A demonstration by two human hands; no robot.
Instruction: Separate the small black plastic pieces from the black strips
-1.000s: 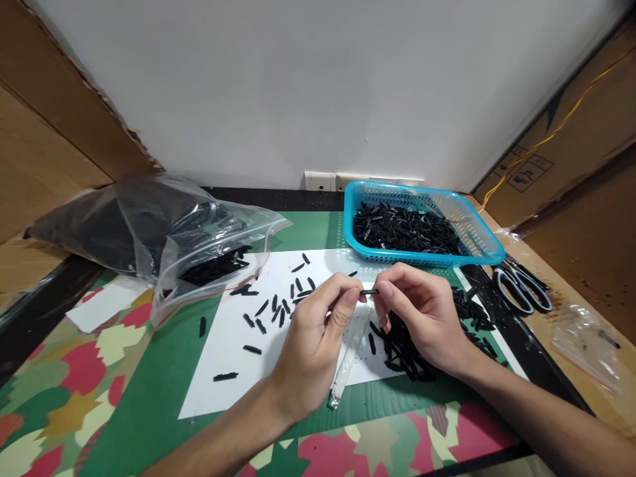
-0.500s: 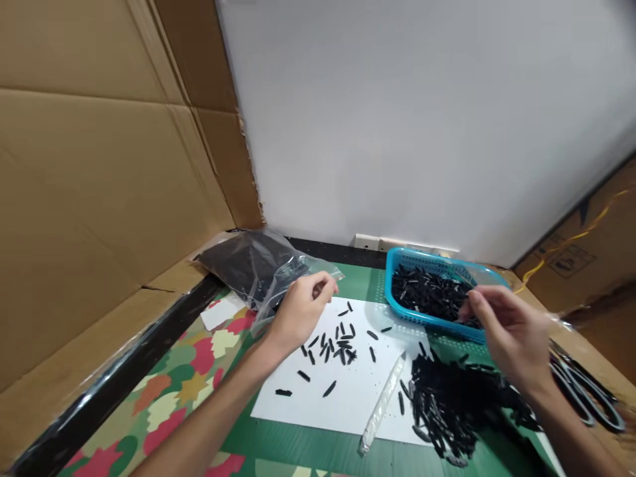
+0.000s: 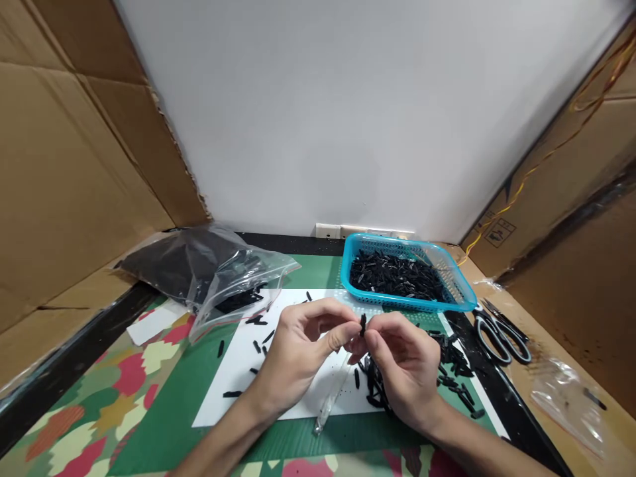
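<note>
Cardboard walls (image 3: 64, 165) close off the left and right of a bench backed by a plain white wall, and the table (image 3: 163, 424) is covered with a green mat edged in a red and cream leaf pattern. On the mat lies a white sheet of paper (image 3: 238, 384), scattered with short black pieces (image 3: 231, 393). At the back left sits a clear plastic bag (image 3: 209, 275) holding more of the black stock, its mouth open toward the paper. At the back right stands a blue basket (image 3: 460, 301) filled with black pieces, and beside it on the right lie scissors (image 3: 499, 331) and a small crumpled clear bag (image 3: 566, 397). A loose heap of black pieces (image 3: 450, 371) lies on the right side of the paper, partly hidden behind the right hand, and a thin clear tube (image 3: 330, 404) lies just below both hands. The left hand (image 3: 298, 354) and right hand (image 3: 402, 364) meet above the middle of the paper, each with thumb and forefinger pressed together on 1 small black piece (image 3: 362, 324), which stands nearly upright between the 2 pinches. That piece looks very light and fairly stiff, likely smooth enough to slip, so a fingertip pinch near each end seems the surest hold.
</note>
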